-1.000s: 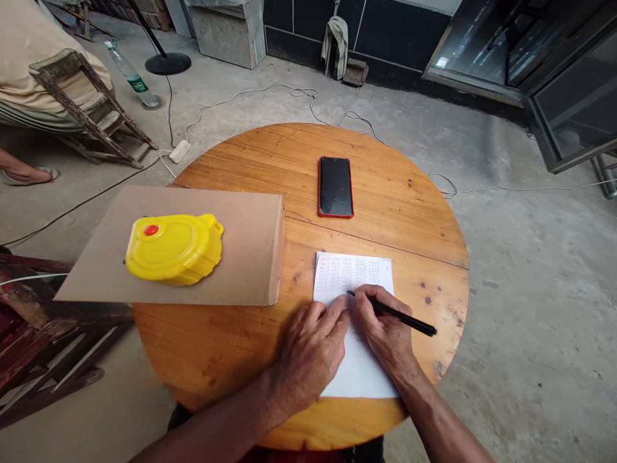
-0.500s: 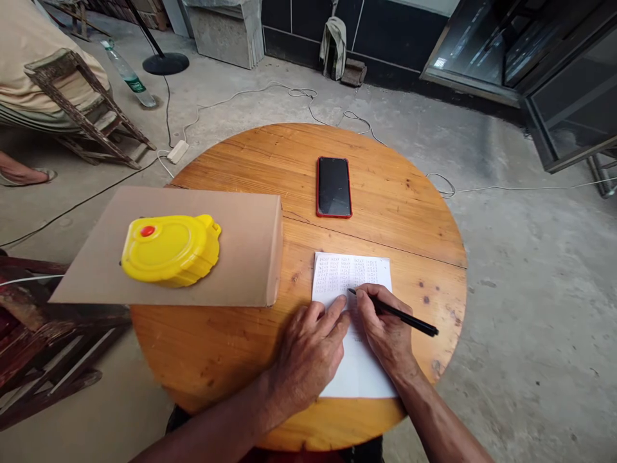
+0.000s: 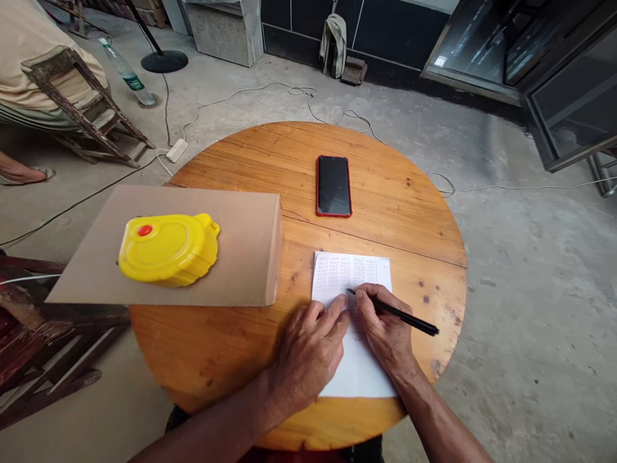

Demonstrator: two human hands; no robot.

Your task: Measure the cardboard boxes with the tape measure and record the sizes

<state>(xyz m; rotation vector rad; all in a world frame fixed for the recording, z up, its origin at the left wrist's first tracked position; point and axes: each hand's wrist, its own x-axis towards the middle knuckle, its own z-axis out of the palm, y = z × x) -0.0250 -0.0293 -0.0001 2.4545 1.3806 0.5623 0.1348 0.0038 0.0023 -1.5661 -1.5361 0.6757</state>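
A white sheet of paper [image 3: 359, 373] lies on the round wooden table [image 3: 226, 360], with rows of small handwriting across its upper part. My left hand [image 3: 313, 354] rests on the paper's left side, fingers stretched out and pressing it down. In my right hand [image 3: 388, 331] is a black pen [image 3: 409, 319], pinched between thumb and fingers. Its tip touches or hovers just over the lowest written row, close to my left index fingertip; which of the two I cannot tell.
A phone [image 3: 334, 186] in a red case lies beyond the paper. To the left, a yellow plastic case [image 3: 168, 249] with a red button sits on a cardboard box [image 3: 245, 251]. Past the table are a seated person [image 3: 43, 58], a wooden chair [image 3: 81, 103], a bottle [image 3: 128, 74] and cables.
The view has shifted very slightly. Both hands and the pen stay in nearly the same place on the paper.
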